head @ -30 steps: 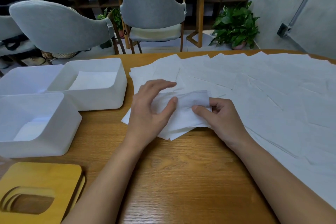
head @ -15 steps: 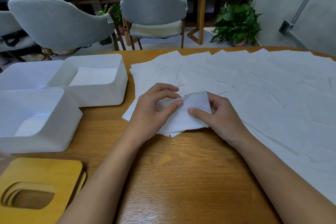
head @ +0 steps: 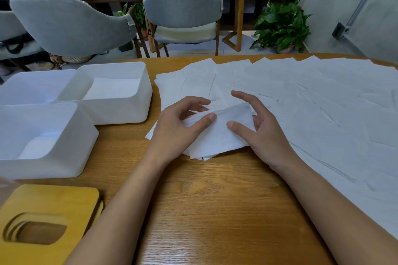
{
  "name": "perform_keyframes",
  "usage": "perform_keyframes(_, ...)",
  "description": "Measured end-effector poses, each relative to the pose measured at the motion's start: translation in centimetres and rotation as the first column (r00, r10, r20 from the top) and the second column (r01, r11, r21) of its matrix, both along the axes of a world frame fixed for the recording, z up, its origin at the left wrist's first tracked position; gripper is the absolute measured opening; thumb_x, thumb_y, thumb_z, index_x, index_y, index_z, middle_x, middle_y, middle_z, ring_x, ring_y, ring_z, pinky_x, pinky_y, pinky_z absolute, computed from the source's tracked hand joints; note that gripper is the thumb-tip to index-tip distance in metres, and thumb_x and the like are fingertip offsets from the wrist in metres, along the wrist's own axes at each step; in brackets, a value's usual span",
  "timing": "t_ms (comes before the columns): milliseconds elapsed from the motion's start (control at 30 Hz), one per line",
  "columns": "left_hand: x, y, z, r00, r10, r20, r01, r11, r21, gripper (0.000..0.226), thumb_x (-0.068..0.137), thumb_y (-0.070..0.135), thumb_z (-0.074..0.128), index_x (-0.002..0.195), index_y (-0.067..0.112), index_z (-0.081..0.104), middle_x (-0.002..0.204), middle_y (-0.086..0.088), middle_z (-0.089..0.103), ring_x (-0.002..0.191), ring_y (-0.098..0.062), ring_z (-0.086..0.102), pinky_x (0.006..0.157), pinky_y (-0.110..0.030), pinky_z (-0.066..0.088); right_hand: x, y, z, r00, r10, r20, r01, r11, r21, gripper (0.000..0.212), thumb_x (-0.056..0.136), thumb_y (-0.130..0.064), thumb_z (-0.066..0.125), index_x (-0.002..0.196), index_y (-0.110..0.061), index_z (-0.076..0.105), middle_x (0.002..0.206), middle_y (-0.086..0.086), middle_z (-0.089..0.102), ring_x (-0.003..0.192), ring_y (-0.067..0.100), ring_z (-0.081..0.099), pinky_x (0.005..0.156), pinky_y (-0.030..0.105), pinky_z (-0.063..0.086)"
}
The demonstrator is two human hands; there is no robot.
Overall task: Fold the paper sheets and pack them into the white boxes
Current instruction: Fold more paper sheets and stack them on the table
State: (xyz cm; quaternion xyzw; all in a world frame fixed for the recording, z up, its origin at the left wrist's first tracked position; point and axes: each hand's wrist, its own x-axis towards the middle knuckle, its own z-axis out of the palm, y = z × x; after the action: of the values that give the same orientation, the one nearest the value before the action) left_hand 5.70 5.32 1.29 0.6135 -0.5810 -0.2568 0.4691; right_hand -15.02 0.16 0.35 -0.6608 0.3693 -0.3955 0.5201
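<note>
The half-folded sheet (head: 221,129) lies on the surface (head: 215,200) at the near edge of the paper pile, its far flap raised. It looks thin and limp, so the flap could slump or crease crooked if a thumb slips. The loose sheets (head: 323,103) under it, fanning from 12 to 3 o'clock, could also drag along.

The left hand (head: 178,131) pinches the flap's left end, thumb in front and fingers (head: 199,101) curled behind. The right hand (head: 267,135) is wider open, with its thumb on the front face and its fingers loosely curved behind the right end.

The white boxes (head: 120,114) wait at 9 to 10 o'clock.
</note>
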Motion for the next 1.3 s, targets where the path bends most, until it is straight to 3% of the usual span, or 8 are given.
perform_keyframes(133, 0.3, 0.2, 0.5, 0.977, -0.050, -0.206, 0.075, 0.991, 0.112, 0.021, 0.087, 0.026, 0.085, 0.108, 0.027, 0.079, 0.100, 0.010, 0.077, 0.098, -0.003, 0.071, 0.077, -0.015, 0.053, -0.1, -0.2, 0.0, 0.999, -0.038, 0.015, 0.037, 0.999, 0.014, 0.060, 0.096, -0.013, 0.073, 0.141, -0.048, 0.053, 0.128, -0.002, 0.068, 0.098, 0.013, 0.072, 0.077, 0.024, 0.059)
perform_keyframes(300, 0.5, -0.1, 0.2, 0.972, 0.051, -0.228, -0.023, 0.992, 0.125, 0.011, 0.089, 0.026, 0.083, 0.099, 0.022, 0.083, 0.096, 0.013, 0.079, 0.094, 0.001, 0.071, 0.084, -0.022, 0.053, -0.2, -0.5, -0.2, 1.000, -0.021, -0.018, 0.022, 0.998, 0.052, 0.062, 0.094, -0.018, 0.077, 0.139, -0.049, 0.047, 0.123, 0.007, 0.071, 0.098, 0.023, 0.074, 0.083, 0.042, 0.061)
perform_keyframes(467, 0.9, -0.6, -0.6, 0.975, 0.136, -0.173, -0.121, 0.988, 0.098, 0.005, 0.089, 0.026, 0.083, 0.090, 0.022, 0.083, 0.088, 0.014, 0.079, 0.084, 0.005, 0.068, 0.073, -0.012, 0.049, -0.9, -0.6, 0.5, 0.977, 0.147, 0.157, -0.169, 0.976, 0.137, 0.041, 0.086, -0.016, 0.074, 0.121, -0.031, 0.059, 0.095, 0.008, 0.072, 0.082, 0.021, 0.068, 0.070, 0.027, 0.052)
perform_keyframes(600, 0.6, -0.6, -0.5, 0.983, 0.113, -0.144, -0.109, 0.993, 0.039, 0.007, 0.092, 0.027, 0.081, 0.095, 0.021, 0.083, 0.091, 0.017, 0.078, 0.088, 0.004, 0.068, 0.074, -0.010, 0.049, -0.9, -0.7, 0.2, 0.986, 0.132, -0.105, -0.133, 0.991, -0.010, 0.022, 0.093, -0.006, 0.075, 0.095, -0.026, 0.083, 0.101, -0.015, 0.077, 0.098, 0.003, 0.067, 0.082, 0.014, 0.045)
perform_keyframes(900, 1.6, -1.0, -2.7, 0.898, 0.114, 0.424, -0.092, 0.993, -0.072, 0.036, 0.092, 0.025, 0.076, 0.127, 0.022, 0.070, 0.135, 0.009, 0.065, 0.126, -0.003, 0.055, 0.099, -0.004, 0.031, -1.6, -1.9, -0.7, 0.928, -0.366, -0.060, 0.363, 0.930, -0.064, 0.030, 0.095, -0.007, 0.067, 0.101, -0.032, 0.084, 0.107, -0.022, 0.077, 0.116, -0.003, 0.064, 0.110, 0.033, 0.049)
perform_keyframes(1000, 1.6, -1.0, -3.0, 0.893, 0.076, 0.443, -0.072, 0.997, -0.026, 0.039, 0.091, 0.033, 0.077, 0.129, 0.027, 0.069, 0.141, 0.012, 0.061, 0.131, -0.002, 0.052, 0.104, -0.013, 0.032, -1.6, -2.0, -0.8, 0.921, -0.381, -0.076, 0.378, 0.924, -0.052, 0.031, 0.095, -0.007, 0.066, 0.100, -0.033, 0.083, 0.107, -0.025, 0.077, 0.116, -0.006, 0.063, 0.109, 0.029, 0.048)
perform_keyframes(1167, 1.7, -1.3, -3.3, 0.902, 0.149, 0.405, -0.126, 0.988, -0.083, 0.034, 0.088, 0.034, 0.082, 0.118, 0.023, 0.073, 0.121, 0.015, 0.064, 0.110, 0.008, 0.051, 0.091, 0.001, 0.032, -1.5, -2.3, -1.1, 0.922, -0.374, -0.099, 0.371, 0.927, -0.050, 0.030, 0.096, -0.009, 0.065, 0.099, -0.033, 0.084, 0.106, -0.024, 0.077, 0.116, -0.005, 0.063, 0.108, 0.027, 0.048)
perform_keyframes(1300, 1.7, -1.9, -3.5, 0.870, 0.244, 0.428, -0.200, 0.969, -0.145, 0.016, 0.088, 0.022, 0.080, 0.103, 0.016, 0.077, 0.104, 0.007, 0.071, 0.094, -0.006, 0.062, 0.083, -0.018, 0.049, -1.4, -2.3, -1.2, 0.923, -0.374, -0.083, 0.373, 0.927, -0.035, 0.029, 0.095, -0.011, 0.066, 0.099, -0.033, 0.084, 0.107, -0.023, 0.077, 0.117, -0.003, 0.063, 0.106, 0.028, 0.049)
